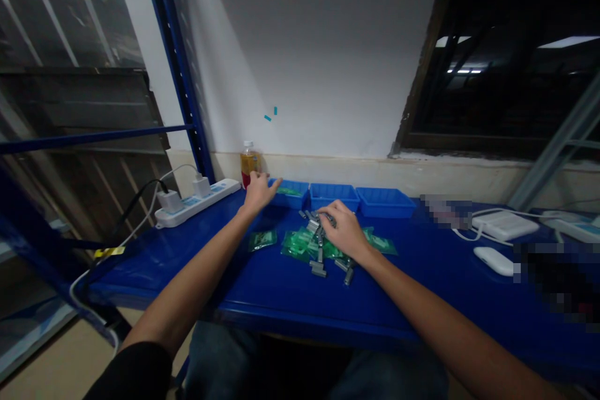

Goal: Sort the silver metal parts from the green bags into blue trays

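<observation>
Head view: left hand (pixel 259 190) over tray (pixel 296 202) rim, right hand (pixel 344 228) on metal parts (pixel 319 269).

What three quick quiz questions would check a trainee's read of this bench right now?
1. True or false: the right hand rests on the pile of grey metal parts.
2. The left hand reaches toward: A) the leftmost blue tray, B) the power strip, C) the green packets.
3. How many blue trays stand in the row by the wall?
Key: 1 true; 2 A; 3 three.
</observation>
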### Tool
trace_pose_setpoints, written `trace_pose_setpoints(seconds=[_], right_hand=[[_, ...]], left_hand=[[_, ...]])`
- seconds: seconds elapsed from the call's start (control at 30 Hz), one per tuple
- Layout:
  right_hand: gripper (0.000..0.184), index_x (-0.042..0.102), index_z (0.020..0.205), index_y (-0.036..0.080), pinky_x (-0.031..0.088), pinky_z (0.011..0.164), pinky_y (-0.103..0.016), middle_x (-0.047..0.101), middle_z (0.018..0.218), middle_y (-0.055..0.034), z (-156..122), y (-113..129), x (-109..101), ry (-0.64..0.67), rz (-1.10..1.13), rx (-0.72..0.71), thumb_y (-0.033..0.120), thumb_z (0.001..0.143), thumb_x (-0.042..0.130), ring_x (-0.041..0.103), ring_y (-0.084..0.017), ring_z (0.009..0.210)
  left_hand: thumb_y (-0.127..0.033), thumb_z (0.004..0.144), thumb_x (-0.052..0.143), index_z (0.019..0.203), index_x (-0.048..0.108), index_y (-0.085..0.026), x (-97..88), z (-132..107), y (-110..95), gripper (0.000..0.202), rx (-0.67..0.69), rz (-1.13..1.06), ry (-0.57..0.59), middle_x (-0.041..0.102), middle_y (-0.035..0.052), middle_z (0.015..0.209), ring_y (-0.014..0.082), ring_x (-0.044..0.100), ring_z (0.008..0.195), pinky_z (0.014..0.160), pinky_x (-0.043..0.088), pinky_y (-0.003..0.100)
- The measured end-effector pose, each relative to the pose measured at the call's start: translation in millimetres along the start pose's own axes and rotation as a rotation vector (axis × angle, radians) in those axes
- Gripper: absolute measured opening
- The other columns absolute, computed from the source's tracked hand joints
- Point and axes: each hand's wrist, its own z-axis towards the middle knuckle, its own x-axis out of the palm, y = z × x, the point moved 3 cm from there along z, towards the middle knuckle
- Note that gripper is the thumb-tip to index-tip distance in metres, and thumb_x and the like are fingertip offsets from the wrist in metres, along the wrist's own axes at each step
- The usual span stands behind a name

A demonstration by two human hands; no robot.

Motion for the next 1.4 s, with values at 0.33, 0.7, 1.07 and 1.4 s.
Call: trace_pose_setpoints(seconds=[0.33,0.7,1.07,1.4], right_hand=[[0.016,0.067,0.091,0.019,0.041,0.078,-0.029,0.059,0.084,-0.0049,-2,9,8,0.122,-0.014,-0.05,0.02,0.086,0.053,0.056,-0.018,0.086],[0.016,0.068,0.09,0.018,0.04,0.066,-0.026,0.061,0.075,-0.0025,-3,19,4,0.116,0.13,0.032,0.023,0.084,0.054,0.055,-0.015,0.07],[0.05,0.057,0.069,0.016,0.045,0.049,-0.026,0.06,0.059,-0.0057,4,-3,4,0.01,0.771,0.619,0.059,0.084,0.035,0.057,-0.015,0.052],[0.02,0.071,0.087,0.02,0.042,0.078,-0.03,0.061,0.08,-0.0048,4,-8,-12,-0.111,0.368,0.261,0.024,0.082,0.051,0.056,-0.019,0.081]], left_hand=[[-0.038,0.046,0.08,0.097,0.069,-0.022,-16.5,-48,-1,0.055,0.034,0.356,0.959,0.063,0.0016,0.092,0.0208,0.056,0.085,0.068,0.043,0.024],[-0.035,0.071,0.063,0.089,0.06,-0.014,9.1,-46,-22,0.028,0.238,0.136,0.6,0.059,0.0025,0.076,0.0146,0.053,0.068,0.062,0.04,0.024],[-0.014,0.085,0.05,0.086,0.057,-0.016,47.9,-99,-77,0.007,0.909,0.075,0.192,0.063,0.0051,0.088,0.0156,0.057,0.086,0.081,0.042,0.028],[-0.057,0.085,0.044,0.096,0.058,-0.014,66.4,-89,-55,0.047,0.234,-0.379,0.303,0.065,0.008,0.085,0.0162,0.059,0.073,0.06,0.041,0.025]])
